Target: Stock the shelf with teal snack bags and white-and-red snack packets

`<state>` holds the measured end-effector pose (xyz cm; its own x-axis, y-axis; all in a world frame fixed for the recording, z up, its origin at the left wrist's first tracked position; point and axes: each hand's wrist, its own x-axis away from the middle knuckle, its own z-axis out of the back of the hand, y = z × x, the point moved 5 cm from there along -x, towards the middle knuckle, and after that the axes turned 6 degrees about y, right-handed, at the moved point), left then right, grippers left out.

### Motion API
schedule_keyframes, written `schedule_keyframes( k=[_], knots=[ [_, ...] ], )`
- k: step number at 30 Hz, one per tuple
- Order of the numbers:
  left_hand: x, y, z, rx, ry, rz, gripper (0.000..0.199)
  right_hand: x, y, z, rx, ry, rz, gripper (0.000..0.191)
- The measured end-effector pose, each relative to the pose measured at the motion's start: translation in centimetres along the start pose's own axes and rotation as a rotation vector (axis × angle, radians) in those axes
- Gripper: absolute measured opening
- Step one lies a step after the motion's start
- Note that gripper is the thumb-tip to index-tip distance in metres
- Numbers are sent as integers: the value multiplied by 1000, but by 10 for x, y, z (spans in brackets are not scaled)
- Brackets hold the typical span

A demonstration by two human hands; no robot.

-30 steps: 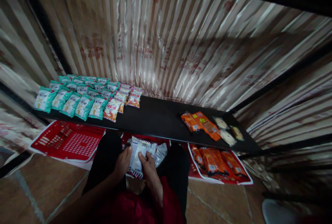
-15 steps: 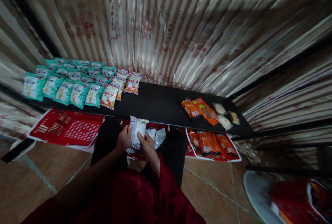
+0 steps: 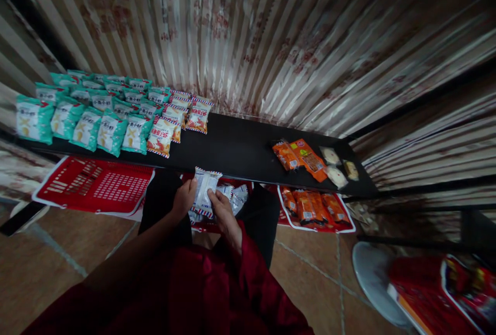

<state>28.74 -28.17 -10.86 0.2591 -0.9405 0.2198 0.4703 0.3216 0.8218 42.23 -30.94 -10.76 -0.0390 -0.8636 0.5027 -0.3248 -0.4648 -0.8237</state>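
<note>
Both hands have a silver-white plastic packet with striped ends [image 3: 203,187], just in front of the black shelf [image 3: 232,143].
Left hand [image 3: 184,199] grips one edge, right hand [image 3: 225,213] closes on the other, thumb across its face. Up on the shelf, teal-and-white snack bags [image 3: 110,131] stand in rows, and beside them a smaller cluster of orange-and-white striped-edge bags [image 3: 159,136]; more silvery packets [image 3: 238,198] lie loose in the red plastic basket [image 3: 207,228] between the knees, not on the shelf.
</note>
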Motion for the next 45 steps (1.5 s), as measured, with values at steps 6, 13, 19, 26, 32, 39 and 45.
schedule_keyframes(
  k=[6,13,19,26,32,39,45],
  knots=[
    [2,6,6,-157,6,-26,39,1,-1,-1,29,34,46,44],
    [2,12,13,-225,59,-74,35,1,-5,-6,51,66,41,42],
    [4,28,20,-173,268,-347,25,-2,-3,-4,33,79,60,41],
    [10,41,22,-119,223,-500,31,2,-11,-4,46,139,98,43],
    [25,46,14,-180,104,-592,40,3,-20,-2,117,179,180,41],
    [37,41,9,-150,-12,-601,48,8,-31,-5,163,155,264,41],
    [36,39,13,-107,-92,-592,60,19,-44,-8,227,151,292,35]
  ],
)
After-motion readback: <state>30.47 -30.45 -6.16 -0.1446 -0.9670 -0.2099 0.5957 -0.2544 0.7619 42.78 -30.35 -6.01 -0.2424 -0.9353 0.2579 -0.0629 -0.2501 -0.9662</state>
